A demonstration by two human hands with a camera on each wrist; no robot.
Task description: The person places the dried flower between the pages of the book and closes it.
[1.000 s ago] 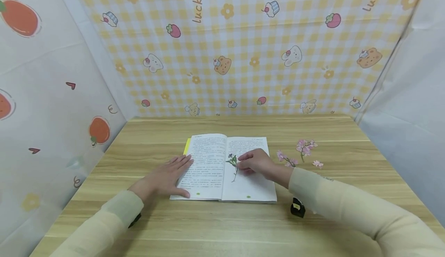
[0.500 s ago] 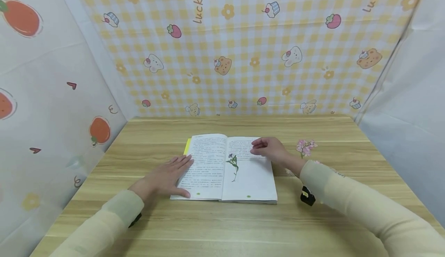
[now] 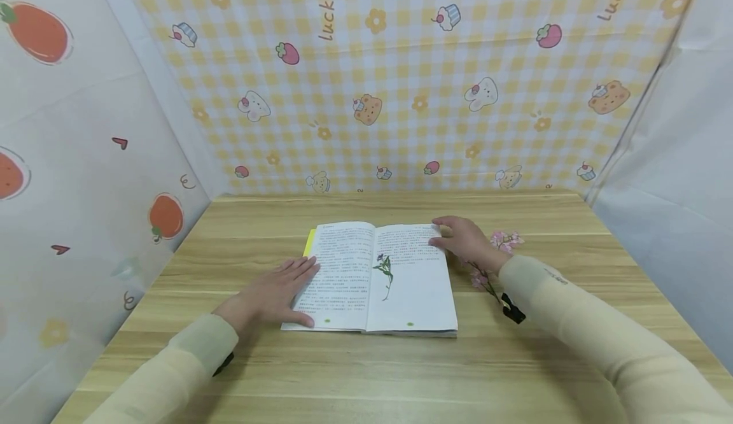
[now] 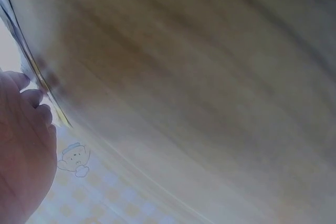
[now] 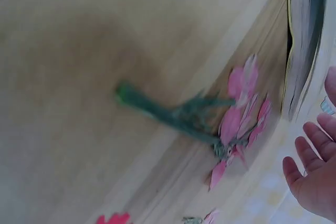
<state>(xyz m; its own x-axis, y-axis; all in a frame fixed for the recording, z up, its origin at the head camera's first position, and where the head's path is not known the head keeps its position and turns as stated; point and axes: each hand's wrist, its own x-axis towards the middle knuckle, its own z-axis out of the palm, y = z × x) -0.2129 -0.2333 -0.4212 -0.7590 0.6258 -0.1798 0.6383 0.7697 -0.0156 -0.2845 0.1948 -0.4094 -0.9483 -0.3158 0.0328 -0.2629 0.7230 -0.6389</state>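
Note:
An open book (image 3: 415,300) lies on the wooden table, printed text on both pages. A pressed sprig (image 3: 386,271) with green leaves and a small purple flower rests on the right page near the spine. My left hand (image 3: 273,293) lies flat over the left page's outer edge, fingers spread. At the upper right corner of the book is my right hand (image 3: 466,242), its thumb and fingertips close to the page edge. The right wrist view shows those fingers (image 5: 315,142) loosely extended, with the book's side (image 5: 304,40) close by.
Pink flower sprigs lie right of the book, one (image 3: 481,279) beside my right wrist and another (image 3: 506,240) farther back. The right wrist view shows a pink sprig (image 5: 241,108) with a green stem. Patterned cloth (image 3: 401,93) hangs behind the table (image 3: 366,379).
My right hand has left the purple-flowered sprig on the page and moved right and back to the book's upper right corner. The left hand has stayed in place.

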